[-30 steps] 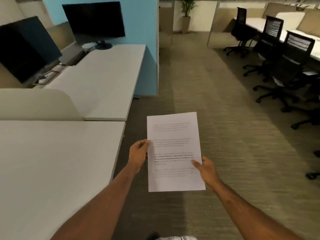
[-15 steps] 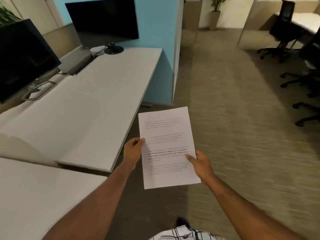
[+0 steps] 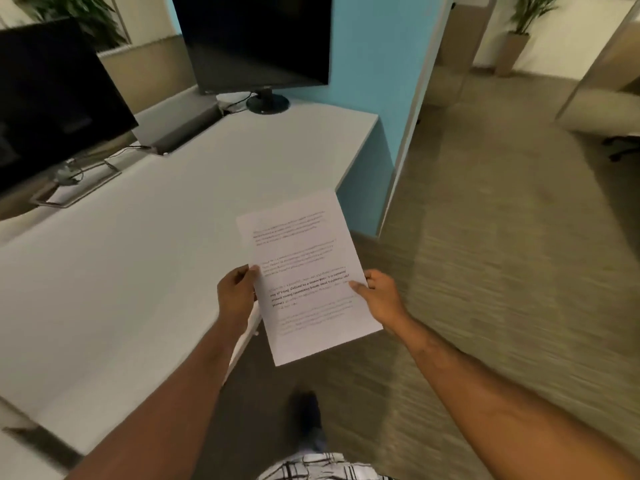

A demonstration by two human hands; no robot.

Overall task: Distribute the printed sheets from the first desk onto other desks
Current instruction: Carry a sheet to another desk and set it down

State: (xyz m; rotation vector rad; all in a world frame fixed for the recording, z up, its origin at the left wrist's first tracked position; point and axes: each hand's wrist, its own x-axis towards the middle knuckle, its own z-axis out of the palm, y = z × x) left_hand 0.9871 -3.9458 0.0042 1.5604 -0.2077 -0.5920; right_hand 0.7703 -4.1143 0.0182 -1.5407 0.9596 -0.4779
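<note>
Both my hands hold the printed sheets (image 3: 304,271), white pages with lines of text, tilted slightly to the left. My left hand (image 3: 235,296) pinches their left edge, and my right hand (image 3: 379,296) grips the right edge with the thumb on top. The sheets hang over the right front edge of a long white desk (image 3: 145,258), their upper part above the desk top and their lower part above the carpet. I cannot tell how many sheets are in the stack.
Two dark monitors stand on the desk, one at the back (image 3: 256,43) and one at the left (image 3: 52,102), with cables and a grey box (image 3: 173,126) between them. A blue partition (image 3: 377,71) ends the desk. Carpeted aisle (image 3: 502,254) runs to the right; a potted plant (image 3: 519,32) stands far off.
I have walked forward along the aisle and turned left. The desk with the monitors is much nearer, and the sheets now overlap its edge. Both hands keep the same hold.
</note>
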